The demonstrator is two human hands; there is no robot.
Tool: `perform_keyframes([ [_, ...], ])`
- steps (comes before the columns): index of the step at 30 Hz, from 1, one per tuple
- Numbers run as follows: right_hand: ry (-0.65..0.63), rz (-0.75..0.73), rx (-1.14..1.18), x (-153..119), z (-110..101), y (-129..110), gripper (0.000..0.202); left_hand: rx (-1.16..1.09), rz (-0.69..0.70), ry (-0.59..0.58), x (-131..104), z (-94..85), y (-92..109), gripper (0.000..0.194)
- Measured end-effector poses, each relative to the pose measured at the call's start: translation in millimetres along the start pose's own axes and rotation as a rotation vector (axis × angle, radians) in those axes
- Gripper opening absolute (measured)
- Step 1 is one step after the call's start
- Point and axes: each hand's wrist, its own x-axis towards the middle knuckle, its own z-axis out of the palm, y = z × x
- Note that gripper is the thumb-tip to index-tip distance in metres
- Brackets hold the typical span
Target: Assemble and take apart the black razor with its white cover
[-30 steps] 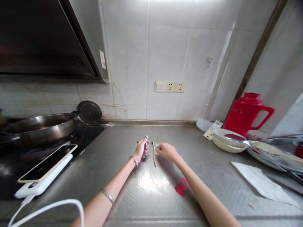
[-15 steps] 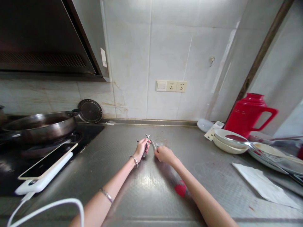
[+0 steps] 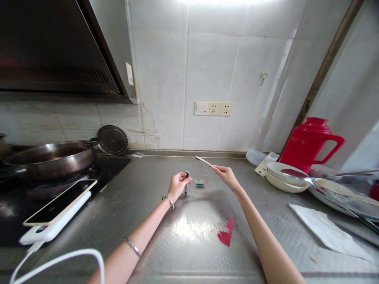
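Left hand (image 3: 177,185) closed around slim metallic tool (image 3: 186,189), near upright over bench (image 3: 177,256). Right hand (image 3: 226,176) pinches one end of thin pale stick (image 3: 203,161); small dark-green item (image 3: 199,185) lies between them.

A silvery tool (image 3: 186,189) is held nearly upright, left of a slanted pale stick (image 3: 203,161).

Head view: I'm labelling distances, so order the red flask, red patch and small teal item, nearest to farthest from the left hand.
From the left hand:
1. Small teal item: just right.
2. Red patch: right, lower in view.
3. Red flask: far right.
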Motion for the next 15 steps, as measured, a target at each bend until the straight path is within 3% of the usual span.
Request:
perform_keyframes([
  [9, -0.256, -0.017, -0.018, -3, 8, 2, 0.048, 0.233, 0.137, 0.025, -7, 1.8, 6, 0.021],
  [15, -0.226, 0.017, -0.028, -3, 2, 8, 0.044, 0.246, 0.144, -0.012, -12, 4.9, 11, 0.024],
])
